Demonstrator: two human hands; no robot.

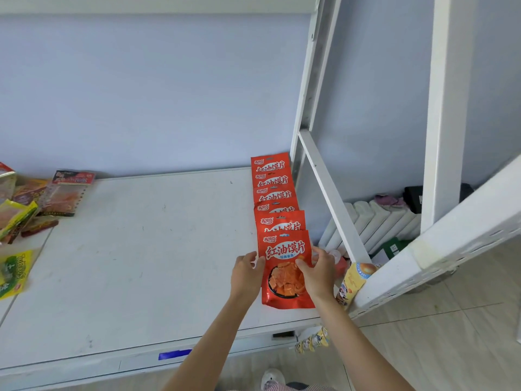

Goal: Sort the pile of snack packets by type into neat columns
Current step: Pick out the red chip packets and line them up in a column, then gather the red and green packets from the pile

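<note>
At the far left edge of the white tabletop (pixel 127 249) we see the unsorted pile of snack packets (pixel 25 204): a green and yellow packet (pixel 14 273) lies nearest us, a yellow-edged clear packet (pixel 17 218) sits beyond it, and a clear packet with a red header (pixel 66 193) lies at the back of the pile, close to the pale blue wall (pixel 155 94). A few dark red sticks (pixel 39 228) lie at the pile's right edge. The wide middle of the tabletop carries only scuffs, and a strip of blue tape (pixel 174 354) is stuck on its front edge.

Toward the right edge runs a column of red packets (pixel 275 193), all the same kind with white Chinese lettering, overlapping like shingles from the wall toward us. The nearest red packet (pixel 286 275) lies on top of the one behind it and shows a picture of orange chunks. Our left hand (pixel 248 275) touches its left edge, fingers curled against the side; our right hand (pixel 317 273) is on its right edge, thumb across the front and fingers behind the edge, so that grip is closed on the packet. The packet lies flat on the tabletop.

Just right of the column stands the white metal frame (pixel 332 190) of the shelving. Past it a yellow packet (pixel 352 283) leans by the frame's lower rail, and white folded items (pixel 375 221) lie on the floor.
</note>
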